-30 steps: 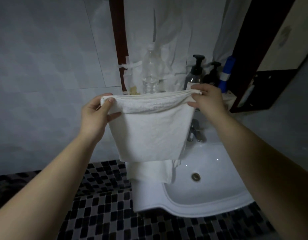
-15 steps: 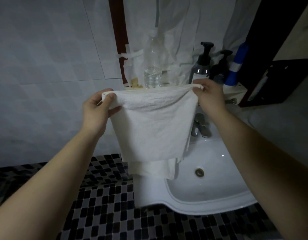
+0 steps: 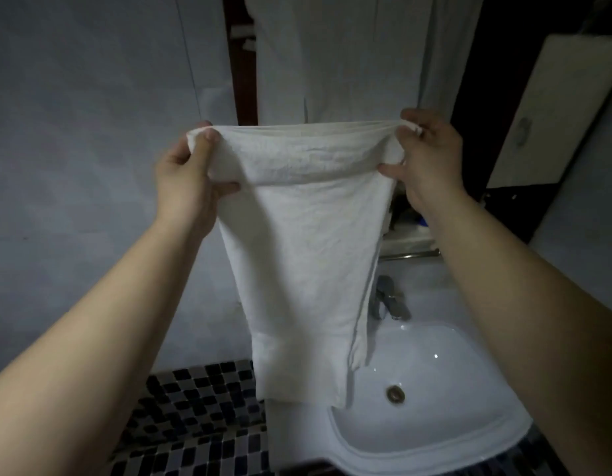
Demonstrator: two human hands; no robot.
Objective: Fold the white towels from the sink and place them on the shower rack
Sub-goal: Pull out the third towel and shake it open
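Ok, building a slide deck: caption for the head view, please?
Left hand and right hand hold a white towel by its top corners over the sink.

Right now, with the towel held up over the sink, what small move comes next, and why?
Probably bring the left hand across to the right hand, halving the towel widthwise: both hands pinch its top corners, and it hangs flat and long above the sink.

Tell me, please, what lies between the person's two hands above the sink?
The white towel spans the gap: the left hand and the right hand each pinch a top corner, in the head view.
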